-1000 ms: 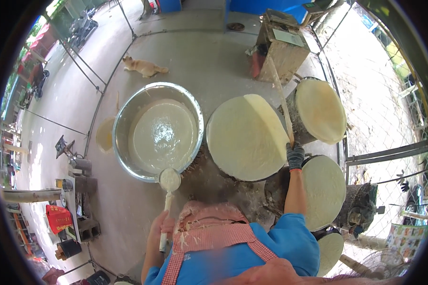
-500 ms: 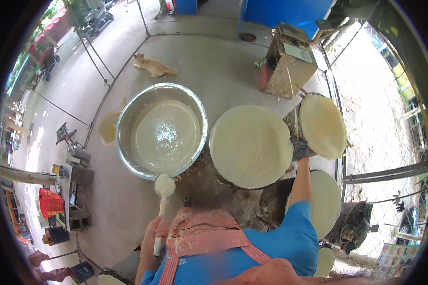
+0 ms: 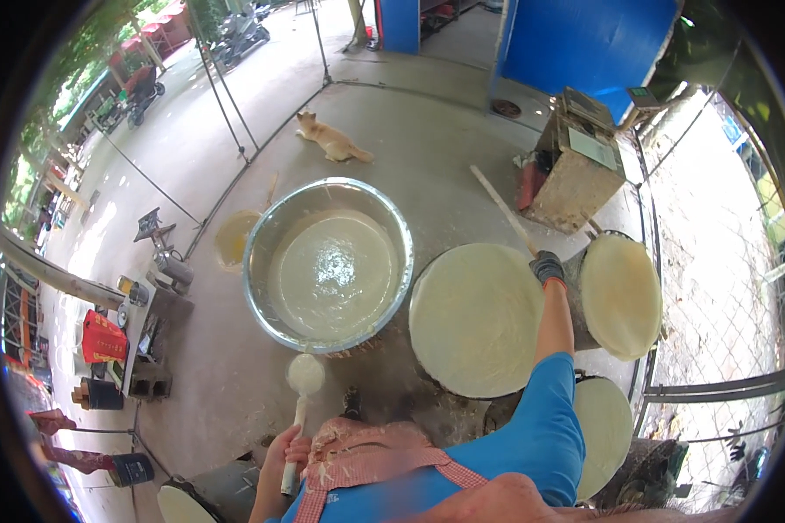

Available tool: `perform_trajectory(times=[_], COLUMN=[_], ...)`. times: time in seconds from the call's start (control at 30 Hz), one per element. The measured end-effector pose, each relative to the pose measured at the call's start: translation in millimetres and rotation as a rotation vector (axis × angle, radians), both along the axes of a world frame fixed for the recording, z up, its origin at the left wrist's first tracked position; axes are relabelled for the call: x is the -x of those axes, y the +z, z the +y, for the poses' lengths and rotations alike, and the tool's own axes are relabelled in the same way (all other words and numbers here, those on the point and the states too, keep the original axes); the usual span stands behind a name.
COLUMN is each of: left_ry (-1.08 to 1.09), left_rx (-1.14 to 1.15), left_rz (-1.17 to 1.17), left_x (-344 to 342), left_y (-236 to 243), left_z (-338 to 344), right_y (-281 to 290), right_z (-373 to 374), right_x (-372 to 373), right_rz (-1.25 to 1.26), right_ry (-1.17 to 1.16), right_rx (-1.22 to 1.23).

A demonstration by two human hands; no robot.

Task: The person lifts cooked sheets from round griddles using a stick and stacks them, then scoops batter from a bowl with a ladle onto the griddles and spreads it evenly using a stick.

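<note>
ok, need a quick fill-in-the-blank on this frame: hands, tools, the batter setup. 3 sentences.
1. The left hand holds a white ladle by its ____.
2. The gloved right hand grips a long wooden ____ at the edge of the round pale sheet.
3. The big metal basin holds pale ____.

Missing words: handle; stick; batter

Right arm extended forward, blue sleeve; gloved right hand (image 3: 547,267) closed in a grip. Left hand (image 3: 281,451) bare, low, fist-closed.
</note>
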State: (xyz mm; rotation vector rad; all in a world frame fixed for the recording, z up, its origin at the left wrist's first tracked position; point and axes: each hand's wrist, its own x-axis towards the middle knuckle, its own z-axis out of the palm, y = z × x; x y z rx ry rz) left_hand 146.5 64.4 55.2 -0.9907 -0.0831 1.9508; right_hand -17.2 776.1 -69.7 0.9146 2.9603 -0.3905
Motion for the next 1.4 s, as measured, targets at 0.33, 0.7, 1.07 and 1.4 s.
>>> perform_trajectory(times=[0.33,0.7,1.07,1.4], left_ry=[0.032,-0.042,-0.213,-0.613], left_rx=[0.07,0.088,0.13,0.007], left_rz=[-0.044,-0.126,-0.033,-0.045], left_x=[10,24,48,97], left_y=[-2,11,-8,-18], left_z=[2,19,-6,-51], right_y=[53,52,58,14], right_z=[-23,-79,-211,-419], right_x=[22,13,-202,-451], right_rz=[-0.072,0.2,0.316,0.089], right_ry=[0.197,-0.048,-0.454,-1.081], right_rx=[-0.019,-0.068,0.198,-0.118])
